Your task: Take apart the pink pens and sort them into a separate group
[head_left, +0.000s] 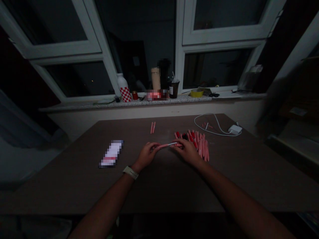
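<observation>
My left hand [147, 155] and my right hand [186, 152] hover over a dark brown table [74, 186], both gripping one slim pink pen [167, 145] at its opposite ends. A white section shows near the pen's middle. My right hand is next to a heap of pink pens with red ends [200, 146]. Two loose pink pens [153, 127] lie farther back. A pixelated flat packet [111, 153] lies left of my left hand. A pale watch [130, 172] circles my left wrist.
A white charger [235, 129] and its looped cable [214, 125] lie at the table's back right, with small pink pieces [206, 125] inside the loop. Behind the table, a stone windowsill [129, 103] holds bottles, a dark cup [173, 89] and yellow tape [196, 93].
</observation>
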### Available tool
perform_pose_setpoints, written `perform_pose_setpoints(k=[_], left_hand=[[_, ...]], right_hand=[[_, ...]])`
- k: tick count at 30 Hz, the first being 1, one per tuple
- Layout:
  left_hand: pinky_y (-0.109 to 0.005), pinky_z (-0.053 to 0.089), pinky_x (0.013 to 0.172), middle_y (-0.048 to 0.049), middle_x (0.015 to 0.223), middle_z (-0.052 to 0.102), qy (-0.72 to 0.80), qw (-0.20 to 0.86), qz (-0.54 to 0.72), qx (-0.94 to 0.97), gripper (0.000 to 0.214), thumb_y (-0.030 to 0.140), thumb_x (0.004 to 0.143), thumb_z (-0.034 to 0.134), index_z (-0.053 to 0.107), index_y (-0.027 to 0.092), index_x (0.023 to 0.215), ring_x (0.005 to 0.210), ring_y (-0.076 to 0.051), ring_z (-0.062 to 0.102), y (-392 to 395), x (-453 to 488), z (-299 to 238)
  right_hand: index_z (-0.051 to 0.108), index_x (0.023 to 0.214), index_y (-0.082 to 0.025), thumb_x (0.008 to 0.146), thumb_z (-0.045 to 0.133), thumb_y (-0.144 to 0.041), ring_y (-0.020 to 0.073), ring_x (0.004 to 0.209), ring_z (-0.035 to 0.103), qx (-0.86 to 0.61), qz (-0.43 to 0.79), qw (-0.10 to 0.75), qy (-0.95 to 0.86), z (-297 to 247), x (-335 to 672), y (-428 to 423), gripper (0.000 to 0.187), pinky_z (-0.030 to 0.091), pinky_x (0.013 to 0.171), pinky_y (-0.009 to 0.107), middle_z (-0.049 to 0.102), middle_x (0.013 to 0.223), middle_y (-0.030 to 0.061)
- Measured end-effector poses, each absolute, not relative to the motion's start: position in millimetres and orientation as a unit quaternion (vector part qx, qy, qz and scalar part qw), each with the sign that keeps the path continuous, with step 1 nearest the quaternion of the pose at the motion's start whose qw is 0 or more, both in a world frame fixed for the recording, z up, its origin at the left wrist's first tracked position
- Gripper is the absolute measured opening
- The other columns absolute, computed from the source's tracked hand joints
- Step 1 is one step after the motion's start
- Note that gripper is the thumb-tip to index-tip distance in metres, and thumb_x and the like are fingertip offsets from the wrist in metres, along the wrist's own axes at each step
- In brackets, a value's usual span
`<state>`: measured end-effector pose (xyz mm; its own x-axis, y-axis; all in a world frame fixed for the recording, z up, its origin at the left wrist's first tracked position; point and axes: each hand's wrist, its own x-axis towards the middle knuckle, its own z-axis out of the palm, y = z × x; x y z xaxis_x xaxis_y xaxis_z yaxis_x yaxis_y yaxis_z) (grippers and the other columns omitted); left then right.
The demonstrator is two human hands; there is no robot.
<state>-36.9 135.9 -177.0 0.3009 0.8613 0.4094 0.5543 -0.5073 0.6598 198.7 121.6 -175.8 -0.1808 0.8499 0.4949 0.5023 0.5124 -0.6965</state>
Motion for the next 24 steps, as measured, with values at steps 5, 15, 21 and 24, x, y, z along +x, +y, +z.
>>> perform_pose_setpoints(k=[5, 15, 21, 24], left_hand=[[-0.030, 0.047, 0.075, -0.0062, 0.093, 0.069, 0.469, 0.197, 0.402, 0.761, 0.032, 0.044, 0.090, 0.054, 0.069, 0.019, 0.102, 0.083, -0.019, 0.060, 137.9, -38.0, -177.2], [-0.028, 0.045, 0.071, -0.0049, 0.093, 0.069, 0.470, 0.201, 0.412, 0.754, 0.032, 0.044, 0.090, 0.053, 0.069, 0.020, 0.104, 0.079, -0.018, 0.058, 135.6, -37.3, -172.2], [-0.030, 0.047, 0.074, -0.0060, 0.096, 0.069, 0.459, 0.188, 0.410, 0.765, 0.029, 0.041, 0.090, 0.054, 0.069, 0.020, 0.103, 0.083, -0.019, 0.059, 134.8, -37.5, -172.1], [-0.031, 0.047, 0.077, -0.0067, 0.097, 0.068, 0.451, 0.180, 0.412, 0.771, 0.028, 0.040, 0.090, 0.054, 0.069, 0.020, 0.102, 0.086, -0.019, 0.060, 135.7, -38.1, -173.4]], right_hand=[[0.064, 0.111, -0.018, 0.088, 0.060, -0.036, 0.0216, 0.094, 0.066, -0.483, 0.167, 0.479, -0.714, -177.2, 201.3, 125.4, 0.030, 0.050, 0.084, 0.033, 0.071, 0.105, 0.0095], [0.063, 0.111, -0.017, 0.092, 0.056, -0.034, 0.0247, 0.100, 0.061, -0.503, 0.074, 0.433, -0.744, -181.2, 205.1, 128.0, 0.027, 0.043, 0.089, 0.036, 0.068, 0.109, 0.0116], [0.064, 0.108, -0.017, 0.094, 0.052, -0.033, 0.0251, 0.097, 0.058, -0.496, 0.047, 0.390, -0.774, -181.7, 205.0, 128.8, 0.024, 0.041, 0.086, 0.035, 0.069, 0.105, 0.0098], [0.063, 0.109, -0.017, 0.096, 0.049, -0.032, 0.0252, 0.099, 0.056, -0.491, 0.044, 0.366, -0.789, -181.2, 204.6, 128.3, 0.024, 0.038, 0.088, 0.035, 0.068, 0.108, 0.0099]])
